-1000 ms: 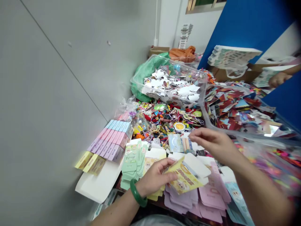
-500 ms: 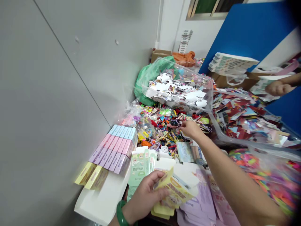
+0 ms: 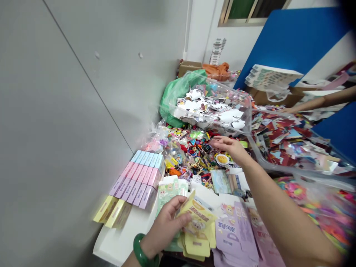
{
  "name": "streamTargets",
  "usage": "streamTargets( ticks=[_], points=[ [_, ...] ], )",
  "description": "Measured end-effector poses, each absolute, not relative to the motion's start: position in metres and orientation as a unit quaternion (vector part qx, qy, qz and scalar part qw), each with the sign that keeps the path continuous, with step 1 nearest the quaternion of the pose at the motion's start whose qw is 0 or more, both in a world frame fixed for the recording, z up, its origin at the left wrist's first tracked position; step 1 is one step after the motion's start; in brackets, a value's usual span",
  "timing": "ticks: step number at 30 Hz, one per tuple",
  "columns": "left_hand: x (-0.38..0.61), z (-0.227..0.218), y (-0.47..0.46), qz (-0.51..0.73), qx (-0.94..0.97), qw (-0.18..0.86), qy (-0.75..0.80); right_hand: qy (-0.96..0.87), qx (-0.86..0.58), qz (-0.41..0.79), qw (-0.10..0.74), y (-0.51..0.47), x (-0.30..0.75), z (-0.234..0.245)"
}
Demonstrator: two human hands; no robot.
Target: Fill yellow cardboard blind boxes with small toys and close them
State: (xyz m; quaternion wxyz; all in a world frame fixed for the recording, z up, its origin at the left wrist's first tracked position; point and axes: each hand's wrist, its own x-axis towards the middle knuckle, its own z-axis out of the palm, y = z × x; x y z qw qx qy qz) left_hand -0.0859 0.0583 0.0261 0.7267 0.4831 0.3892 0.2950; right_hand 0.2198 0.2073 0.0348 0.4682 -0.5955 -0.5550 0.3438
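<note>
L hand point(image 3: 167, 227) pinches yellow box point(image 3: 198, 217) near ctr over flats point(image 3: 198, 247), prob. to leave its open end free, R hand point(image 3: 232, 149) loosely open, nothing visible in grip, over trinkets point(image 3: 191, 149) farther back, boxes point(image 3: 139, 181) rowed left, prob. saving space.

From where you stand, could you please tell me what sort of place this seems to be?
Probably a packing workshop: pastel boxes are lined up in rows, flat purple cartons lie piled near the yellow box in the left hand, and a heap of small trinkets spreads out beyond them.
</note>
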Motion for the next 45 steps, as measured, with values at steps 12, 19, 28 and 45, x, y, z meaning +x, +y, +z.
streamTargets(
  ticks=[12, 19, 28, 45],
  points=[
    [-0.053, 0.016, 0.064, 0.378, 0.487, 0.679, 0.399, -0.415, -0.446, 0.577, 0.544, 0.098, 0.172, 0.084],
    [-0.032, 0.017, 0.052, 0.376, 0.528, 0.654, 0.391, -0.741, -0.504, 0.206, 0.393, 0.057, 0.158, 0.071],
    [-0.02, 0.008, 0.043, 0.352, 0.572, 0.636, 0.38, -0.799, -0.506, 0.16, 0.282, 0.05, 0.178, 0.063],
    [-0.027, 0.007, 0.047, 0.321, 0.544, 0.67, 0.391, -0.699, -0.646, 0.182, 0.247, 0.185, 0.211, 0.004]
  ],
)
